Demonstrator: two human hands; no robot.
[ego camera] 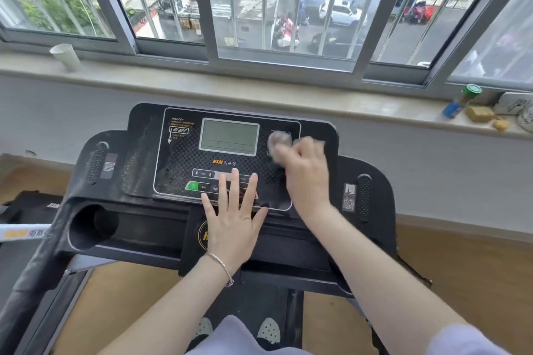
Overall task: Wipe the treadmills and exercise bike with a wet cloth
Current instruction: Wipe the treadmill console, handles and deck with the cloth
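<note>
A black treadmill console point(138, 170) with a grey display point(229, 137) fills the middle of the head view; its left side looks dusty. My left hand point(235, 219) lies flat with spread, straight fingers on the console's lower button row. My right hand point(305, 173) grips a small grey cloth point(279, 141) and presses it on the panel just right of the display; both are motion-blurred. A round cup holder point(92, 225) sits at the console's left, above a black handrail point(31, 277).
A window sill point(202, 86) runs behind the console, with a paper cup point(65, 56) at left and a green-capped bottle point(461, 101) plus small items at right. Barred windows stand above. Wooden floor lies to the right; my shoes point(268, 330) stand on the belt.
</note>
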